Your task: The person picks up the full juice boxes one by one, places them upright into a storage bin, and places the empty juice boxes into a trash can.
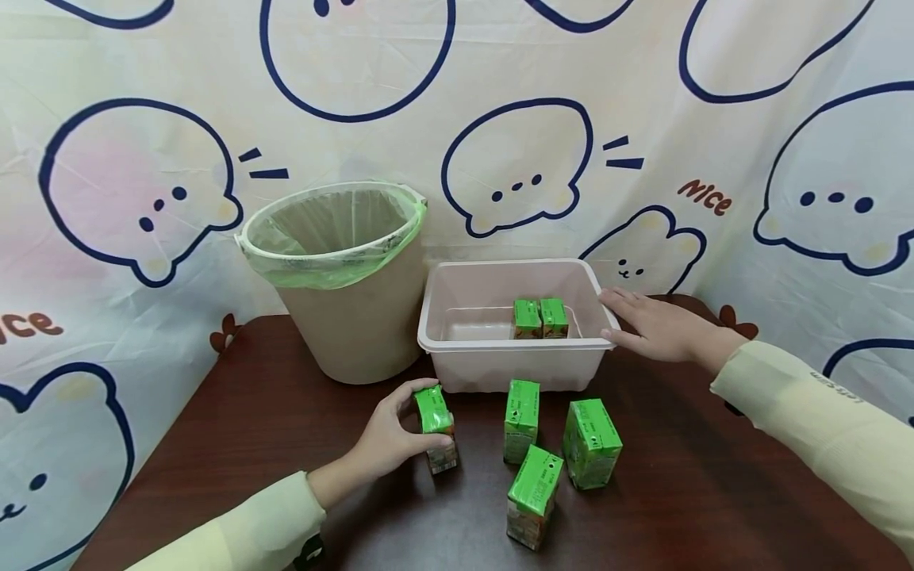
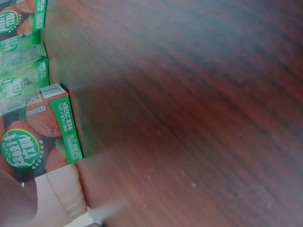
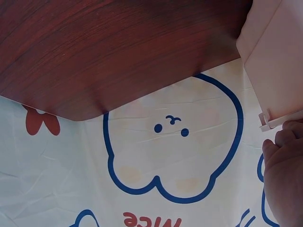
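My left hand [image 1: 389,432] grips a small green-topped juice box [image 1: 435,424] between thumb and fingers, in front of a pale pink plastic basin [image 1: 474,367]. Its base is at or near the table; I cannot tell whether it touches. Right of it stand several more juice boxes, among them an upright one [image 1: 522,420], a nearer one [image 1: 534,496] and one farther right [image 1: 591,444]. Two others [image 1: 541,317] sit side by side inside the basin. My right hand [image 1: 660,325] lies with extended fingers on the basin's right rim. Strawberries show on the juice boxes [image 2: 35,137] in the left wrist view.
A tall beige bin [image 1: 357,325] lined with a green bag stands left of the basin. Everything rests on a dark wooden table [image 1: 286,420]. Behind it hangs a pale cloth [image 1: 385,151] with blue cartoon outlines.
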A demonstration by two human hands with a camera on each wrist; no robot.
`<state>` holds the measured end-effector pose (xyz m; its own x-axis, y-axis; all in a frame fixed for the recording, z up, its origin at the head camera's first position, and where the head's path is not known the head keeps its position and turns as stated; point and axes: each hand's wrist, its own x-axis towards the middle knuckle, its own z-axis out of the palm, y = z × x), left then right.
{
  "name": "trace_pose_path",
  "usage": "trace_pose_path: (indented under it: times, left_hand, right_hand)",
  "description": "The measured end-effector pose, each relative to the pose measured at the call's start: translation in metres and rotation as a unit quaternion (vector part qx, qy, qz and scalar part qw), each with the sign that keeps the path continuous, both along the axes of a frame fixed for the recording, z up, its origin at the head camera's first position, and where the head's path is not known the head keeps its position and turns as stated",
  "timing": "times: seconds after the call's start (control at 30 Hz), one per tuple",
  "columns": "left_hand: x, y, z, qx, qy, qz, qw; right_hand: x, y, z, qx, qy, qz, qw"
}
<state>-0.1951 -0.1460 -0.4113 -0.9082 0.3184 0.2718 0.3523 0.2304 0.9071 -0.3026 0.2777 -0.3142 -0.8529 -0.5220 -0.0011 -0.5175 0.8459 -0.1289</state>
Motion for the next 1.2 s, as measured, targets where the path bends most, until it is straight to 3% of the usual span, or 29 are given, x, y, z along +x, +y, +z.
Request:
trace_pose_path:
  times: [0.23, 0.5, 0.93, 1.2]
  left_hand:
    - [0.000, 0.003, 0.002, -0.005, -0.001, 0.016, 0.9999]
    - [0.000, 0.005, 0.007, -0.026, 0.016, -0.003, 0.9995]
    - [-0.003, 0.007, 0.037, -0.031, 0.044, -0.014, 0.9985]
    - [-0.006, 0.009, 0.060, -0.010, 0.054, -0.045, 0.9974]
  right_hand:
    - [0.001, -0.002, 0.001, -0.003, 0.000, -0.002, 1.0000]
    - [-0.002, 0.001, -0.003, -0.011, 0.005, -0.008, 0.9999]
    - [-0.003, 0.003, -0.004, -0.014, 0.007, -0.007, 0.9999]
    - [-0.003, 0.001, -0.003, -0.017, 0.003, -0.008, 0.9998]
